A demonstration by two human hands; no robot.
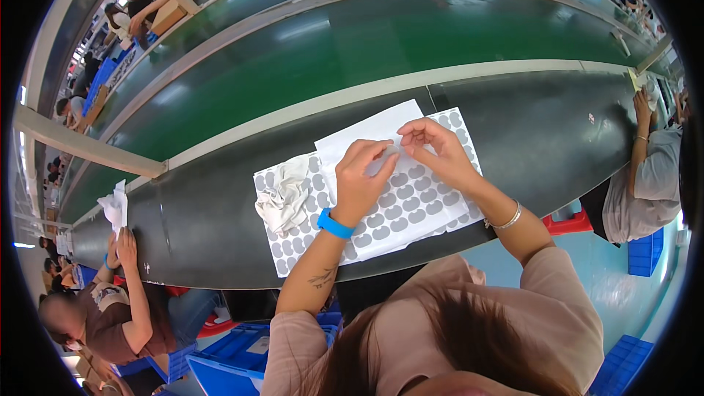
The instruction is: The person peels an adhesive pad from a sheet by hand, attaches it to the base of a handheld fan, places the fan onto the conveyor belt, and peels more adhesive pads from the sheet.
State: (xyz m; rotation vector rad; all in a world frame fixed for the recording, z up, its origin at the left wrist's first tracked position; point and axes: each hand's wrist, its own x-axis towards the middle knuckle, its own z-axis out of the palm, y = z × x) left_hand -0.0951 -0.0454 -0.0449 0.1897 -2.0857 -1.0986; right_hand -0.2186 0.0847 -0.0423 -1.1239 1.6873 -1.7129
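Observation:
My left hand (363, 176), with a blue band at the wrist, has its thumb and index finger closed around a small grey sticker-like piece (393, 149). Just right of it my right hand (440, 155) is curved, its thumb and fingertips slightly apart beside the piece; I see nothing held there. Both hands hover over white sheets (372, 132) stacked on the dark work surface. Rows of grey rounded shapes (416, 216) cover the printed sheet beneath. A crumpled white cloth or glove (284, 194) lies on its left part.
The black bench (205, 213) runs left to right, bordered by a pale rail (293, 119) and a green conveyor (411, 37) beyond. Co-workers sit at the left (110, 315) and right (649, 183). Blue crates (227, 356) stand below the bench.

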